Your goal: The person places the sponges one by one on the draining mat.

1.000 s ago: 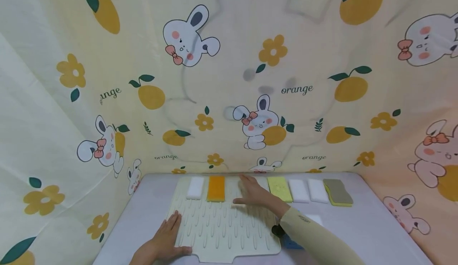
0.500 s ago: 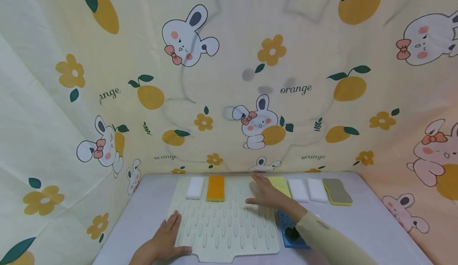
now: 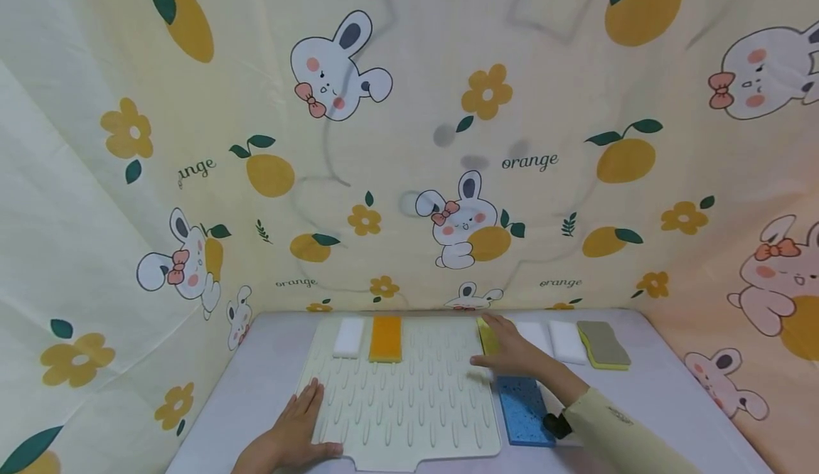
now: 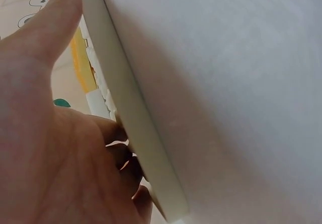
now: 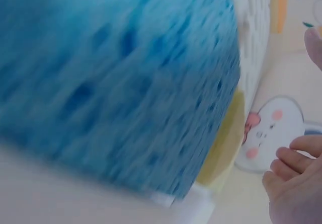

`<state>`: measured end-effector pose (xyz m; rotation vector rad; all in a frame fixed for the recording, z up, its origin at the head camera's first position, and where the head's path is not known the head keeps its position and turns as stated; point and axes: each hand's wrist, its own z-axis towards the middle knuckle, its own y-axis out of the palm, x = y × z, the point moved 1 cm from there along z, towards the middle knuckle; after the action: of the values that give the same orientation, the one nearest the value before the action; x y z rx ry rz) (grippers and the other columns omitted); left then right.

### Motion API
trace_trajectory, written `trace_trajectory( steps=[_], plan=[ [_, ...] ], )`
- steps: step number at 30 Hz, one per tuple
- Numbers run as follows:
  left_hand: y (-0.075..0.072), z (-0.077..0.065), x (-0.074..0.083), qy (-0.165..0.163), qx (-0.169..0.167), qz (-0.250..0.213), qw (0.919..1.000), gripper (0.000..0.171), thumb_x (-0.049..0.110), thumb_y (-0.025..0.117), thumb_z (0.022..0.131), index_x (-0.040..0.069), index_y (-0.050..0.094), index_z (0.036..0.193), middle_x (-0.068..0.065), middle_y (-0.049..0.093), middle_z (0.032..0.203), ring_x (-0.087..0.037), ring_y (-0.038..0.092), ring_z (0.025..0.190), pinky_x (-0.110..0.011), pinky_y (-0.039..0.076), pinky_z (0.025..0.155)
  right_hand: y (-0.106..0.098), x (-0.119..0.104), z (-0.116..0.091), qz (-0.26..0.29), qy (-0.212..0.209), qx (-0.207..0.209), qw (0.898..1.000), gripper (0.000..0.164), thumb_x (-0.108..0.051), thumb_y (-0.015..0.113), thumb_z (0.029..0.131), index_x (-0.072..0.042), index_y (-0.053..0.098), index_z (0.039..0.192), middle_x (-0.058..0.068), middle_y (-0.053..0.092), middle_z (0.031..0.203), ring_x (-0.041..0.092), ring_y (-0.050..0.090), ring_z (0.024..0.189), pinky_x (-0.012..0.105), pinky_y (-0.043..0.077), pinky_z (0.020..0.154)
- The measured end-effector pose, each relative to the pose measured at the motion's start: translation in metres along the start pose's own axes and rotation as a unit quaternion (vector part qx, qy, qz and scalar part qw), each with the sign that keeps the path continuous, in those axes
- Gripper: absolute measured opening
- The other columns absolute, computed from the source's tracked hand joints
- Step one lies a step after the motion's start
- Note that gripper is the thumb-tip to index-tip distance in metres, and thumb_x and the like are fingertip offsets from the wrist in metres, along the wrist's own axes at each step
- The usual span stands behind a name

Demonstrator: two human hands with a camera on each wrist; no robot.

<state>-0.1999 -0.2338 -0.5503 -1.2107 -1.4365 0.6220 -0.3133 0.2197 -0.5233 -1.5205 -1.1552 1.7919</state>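
Observation:
My left hand (image 3: 291, 428) rests at the near left edge of a cream ridged drying mat (image 3: 397, 417), fingers extended along its side. In the left wrist view, its fingers and thumb lie against the mat's edge (image 4: 136, 118). My right hand (image 3: 515, 353) hovers with spread fingers over a yellow sponge (image 3: 488, 339) beside the mat's far right corner and partly hides it; nothing is held. A white sponge (image 3: 348, 337) and an orange sponge (image 3: 386, 339) lie side by side on the mat's far end. A blue sponge (image 3: 526, 410) lies right of the mat, large in the right wrist view.
Two white sponges, one partly hidden and one plainer (image 3: 566, 341), lie along the table's back edge. A grey-and-yellow sponge (image 3: 603, 344) is at the far right. Behind stands a printed curtain (image 3: 397, 140). A pale item beside the blue sponge is mostly covered by my right arm.
My right hand has moved rightward from above the mat, off the orange sponge's side, to over the yellow sponge, uncovering the blue sponge. My left hand has stayed in place.

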Motion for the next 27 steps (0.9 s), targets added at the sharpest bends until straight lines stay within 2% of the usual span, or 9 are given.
trace_trajectory(
  steps=[4, 10, 16, 27],
  plan=[
    [0.0, -0.001, -0.001, 0.003, 0.0, 0.001, 1.0, 0.131, 0.066, 0.086, 0.079, -0.012, 0.025, 0.164, -0.032, 0.014, 0.175, -0.047, 0.017, 0.162, -0.063, 0.012, 0.131, -0.008, 0.015, -0.008, 0.005, 0.006, 0.002, 1.0, 0.116, -0.05, 0.089, 0.087, 0.002, 0.025, 0.168, 0.032, 0.028, 0.17, 0.055, 0.028, 0.155, 0.075, 0.035, 0.118],
    [-0.001, -0.001, 0.0, 0.009, 0.001, 0.0, 1.0, 0.129, 0.065, 0.086, 0.081, -0.011, 0.025, 0.164, -0.032, 0.014, 0.174, -0.047, 0.018, 0.162, -0.064, 0.013, 0.131, -0.02, 0.039, -0.023, 0.007, 0.02, 0.004, 1.0, 0.12, -0.058, 0.087, 0.086, 0.003, 0.023, 0.168, 0.034, 0.027, 0.17, 0.057, 0.026, 0.155, 0.075, 0.034, 0.119],
    [0.001, -0.002, -0.002, 0.014, -0.002, -0.004, 0.9999, 0.129, 0.066, 0.085, 0.081, -0.012, 0.024, 0.164, -0.032, 0.014, 0.174, -0.047, 0.017, 0.162, -0.064, 0.012, 0.131, -0.034, 0.062, -0.04, 0.003, 0.024, 0.024, 0.999, 0.117, -0.054, 0.087, 0.087, 0.007, 0.025, 0.166, 0.039, 0.027, 0.166, 0.062, 0.026, 0.152, 0.078, 0.035, 0.115],
    [0.001, -0.002, -0.001, 0.015, -0.002, -0.01, 0.9998, 0.128, 0.065, 0.085, 0.081, -0.012, 0.024, 0.164, -0.032, 0.014, 0.175, -0.048, 0.017, 0.162, -0.065, 0.013, 0.131, -0.053, 0.095, -0.062, -0.01, 0.04, 0.039, 0.998, 0.12, -0.059, 0.085, 0.087, 0.009, 0.023, 0.165, 0.041, 0.025, 0.165, 0.065, 0.025, 0.149, 0.081, 0.034, 0.112]
  ],
)
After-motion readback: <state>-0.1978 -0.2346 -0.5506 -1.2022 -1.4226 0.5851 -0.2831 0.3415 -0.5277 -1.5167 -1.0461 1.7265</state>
